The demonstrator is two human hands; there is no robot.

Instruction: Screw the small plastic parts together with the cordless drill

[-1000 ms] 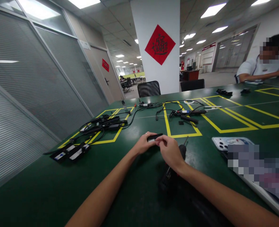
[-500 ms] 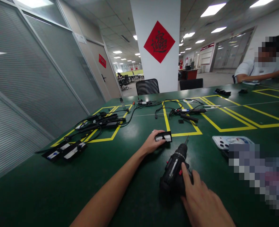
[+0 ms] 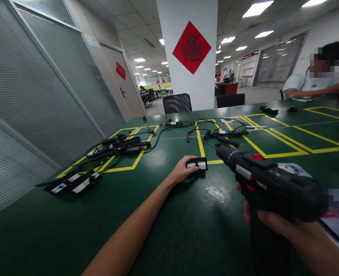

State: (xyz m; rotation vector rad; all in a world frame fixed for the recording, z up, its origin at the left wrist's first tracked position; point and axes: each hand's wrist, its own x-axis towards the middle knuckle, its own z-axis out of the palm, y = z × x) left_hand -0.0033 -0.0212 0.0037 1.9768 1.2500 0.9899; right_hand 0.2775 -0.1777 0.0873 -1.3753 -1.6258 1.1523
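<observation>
My right hand (image 3: pixel 284 226) is wrapped round the handle of a black cordless drill (image 3: pixel 261 180) with red buttons. The drill is lifted off the table at the right, its thin bit (image 3: pixel 211 146) pointing left and away from me. In the middle of the table, my left hand (image 3: pixel 183 170) grips a small black rectangular part with white patches (image 3: pixel 203 164). Thumb and fingers close on its left end. The bit and the black part stand apart.
The green table (image 3: pixel 100 230) carries yellow tape rectangles. Black cables and adapters (image 3: pixel 123 145) lie at the left, near two flat black pieces (image 3: pixel 71 183). A pen-like tool (image 3: pixel 229 133) lies ahead. A phone (image 3: pixel 294 168) lies behind the drill. A person (image 3: pixel 304 82) sits at the far right.
The drill, lying on the table before with my right hand at it, is now gripped by the handle, raised and moved right. My left hand stays with the black part.
</observation>
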